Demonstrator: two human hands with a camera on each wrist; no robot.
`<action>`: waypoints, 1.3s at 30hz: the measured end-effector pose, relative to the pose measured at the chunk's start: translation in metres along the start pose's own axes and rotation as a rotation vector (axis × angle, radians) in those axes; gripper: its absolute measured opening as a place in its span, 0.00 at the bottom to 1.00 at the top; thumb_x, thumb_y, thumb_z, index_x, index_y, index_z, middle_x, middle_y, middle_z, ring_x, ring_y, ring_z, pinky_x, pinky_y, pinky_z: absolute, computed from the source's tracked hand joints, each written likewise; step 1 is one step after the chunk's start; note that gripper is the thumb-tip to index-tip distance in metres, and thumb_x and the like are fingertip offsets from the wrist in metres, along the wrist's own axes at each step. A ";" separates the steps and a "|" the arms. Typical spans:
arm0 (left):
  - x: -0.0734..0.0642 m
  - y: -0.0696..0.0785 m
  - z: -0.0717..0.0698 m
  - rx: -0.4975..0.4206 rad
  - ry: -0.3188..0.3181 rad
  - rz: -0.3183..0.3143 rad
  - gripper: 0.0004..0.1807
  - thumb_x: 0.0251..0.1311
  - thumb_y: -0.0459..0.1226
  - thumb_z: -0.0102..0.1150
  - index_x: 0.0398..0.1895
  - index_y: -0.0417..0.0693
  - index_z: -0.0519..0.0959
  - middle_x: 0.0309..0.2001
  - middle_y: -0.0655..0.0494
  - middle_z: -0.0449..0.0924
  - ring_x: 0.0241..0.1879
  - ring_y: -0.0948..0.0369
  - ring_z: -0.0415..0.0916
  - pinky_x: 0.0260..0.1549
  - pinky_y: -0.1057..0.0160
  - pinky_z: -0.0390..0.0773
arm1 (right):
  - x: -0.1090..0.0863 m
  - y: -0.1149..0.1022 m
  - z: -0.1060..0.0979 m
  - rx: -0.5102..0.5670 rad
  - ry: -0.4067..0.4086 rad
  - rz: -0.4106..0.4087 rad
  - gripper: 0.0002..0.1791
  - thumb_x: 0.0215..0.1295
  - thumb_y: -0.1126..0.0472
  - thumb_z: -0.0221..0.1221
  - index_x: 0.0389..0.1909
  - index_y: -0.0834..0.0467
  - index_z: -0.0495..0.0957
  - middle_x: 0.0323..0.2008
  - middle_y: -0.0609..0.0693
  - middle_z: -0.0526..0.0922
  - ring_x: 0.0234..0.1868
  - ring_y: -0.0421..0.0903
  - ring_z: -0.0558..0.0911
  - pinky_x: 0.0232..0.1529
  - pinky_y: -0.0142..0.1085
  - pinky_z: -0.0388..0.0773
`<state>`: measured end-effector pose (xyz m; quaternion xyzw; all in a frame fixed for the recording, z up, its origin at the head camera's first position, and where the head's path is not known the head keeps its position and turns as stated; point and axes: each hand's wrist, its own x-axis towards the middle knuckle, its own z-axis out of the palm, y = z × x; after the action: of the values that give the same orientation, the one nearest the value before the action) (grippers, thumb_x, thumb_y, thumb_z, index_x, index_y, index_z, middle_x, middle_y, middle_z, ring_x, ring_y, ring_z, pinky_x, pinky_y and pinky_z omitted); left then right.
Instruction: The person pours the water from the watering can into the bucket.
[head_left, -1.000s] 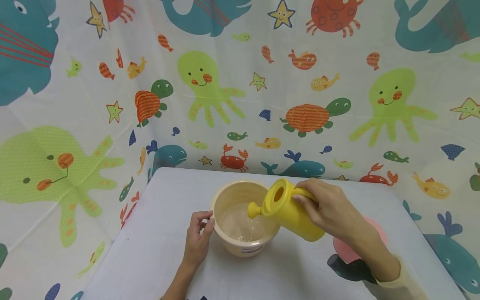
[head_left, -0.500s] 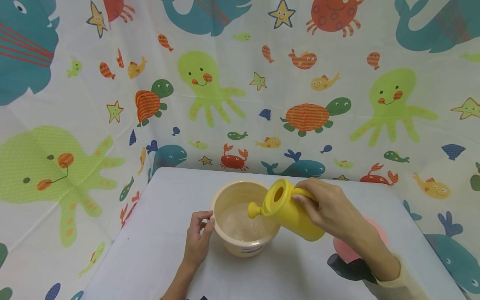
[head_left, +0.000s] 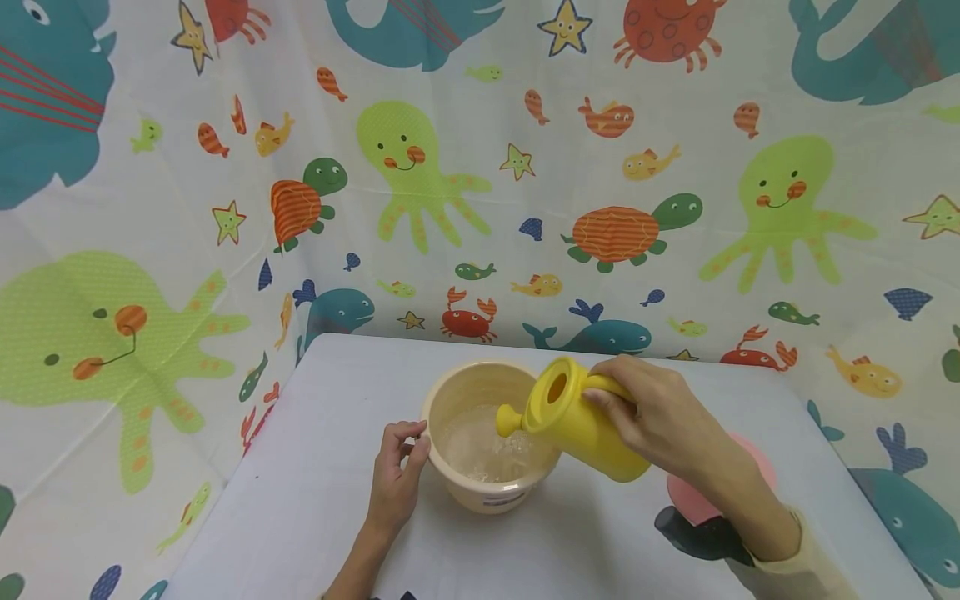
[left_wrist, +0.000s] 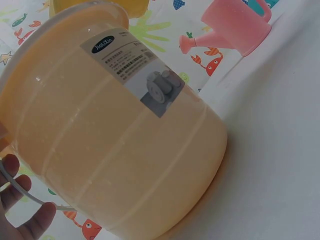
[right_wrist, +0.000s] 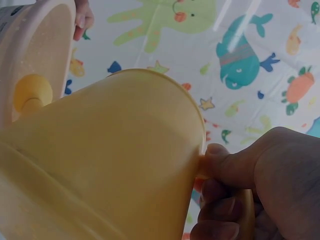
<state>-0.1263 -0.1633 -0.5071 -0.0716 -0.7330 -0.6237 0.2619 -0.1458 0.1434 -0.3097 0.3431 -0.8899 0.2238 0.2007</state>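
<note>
A cream plastic bucket [head_left: 474, 498] stands upright on the table, with water [head_left: 468, 450] showing inside. My left hand [head_left: 396, 482] is at its left rim; in the left wrist view, the fingers [left_wrist: 40, 220] hold the bucket's thin pale handle [left_wrist: 22, 189]. On the right, my right hand [head_left: 660, 408] grips the handle of a yellow watering can [head_left: 592, 433]. The can is tilted left, its round spout head [head_left: 508, 421] over the bucket's opening. Ripples and bubbles show on the water below the spout. The can's body fills much of the right wrist view.
A pink watering can [left_wrist: 232, 25] stands on the white tabletop [head_left: 330, 400] to the right, partly behind my right forearm in the head view. A sea-animal patterned curtain [head_left: 450, 208] hangs behind and at both sides of the table. A printed label [left_wrist: 135, 67] is on the bucket.
Both hands, the bucket and the yellow watering can keep their places. Only the ripples and splashes on the water in the bucket differ.
</note>
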 end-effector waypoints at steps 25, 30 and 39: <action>0.000 0.000 0.000 0.005 -0.009 -0.016 0.11 0.67 0.28 0.52 0.50 0.41 0.74 0.47 0.46 0.79 0.49 0.72 0.72 0.43 0.73 0.71 | 0.001 -0.002 0.000 0.003 -0.015 0.010 0.10 0.59 0.65 0.69 0.40 0.56 0.80 0.33 0.44 0.83 0.33 0.37 0.78 0.36 0.33 0.84; 0.000 0.000 -0.001 0.008 -0.009 -0.014 0.11 0.67 0.28 0.52 0.51 0.41 0.74 0.47 0.47 0.80 0.49 0.72 0.72 0.43 0.73 0.71 | 0.002 -0.002 0.000 0.003 -0.020 0.017 0.10 0.59 0.65 0.69 0.40 0.56 0.80 0.33 0.44 0.83 0.33 0.37 0.78 0.37 0.33 0.84; 0.000 0.000 -0.001 0.013 -0.007 -0.019 0.10 0.66 0.28 0.52 0.50 0.40 0.74 0.47 0.47 0.80 0.49 0.72 0.72 0.43 0.73 0.71 | 0.002 -0.003 -0.001 0.010 -0.035 0.034 0.10 0.60 0.65 0.68 0.40 0.56 0.80 0.34 0.44 0.83 0.34 0.37 0.78 0.37 0.33 0.83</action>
<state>-0.1267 -0.1639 -0.5073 -0.0649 -0.7386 -0.6211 0.2538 -0.1450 0.1408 -0.3073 0.3329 -0.8979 0.2254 0.1795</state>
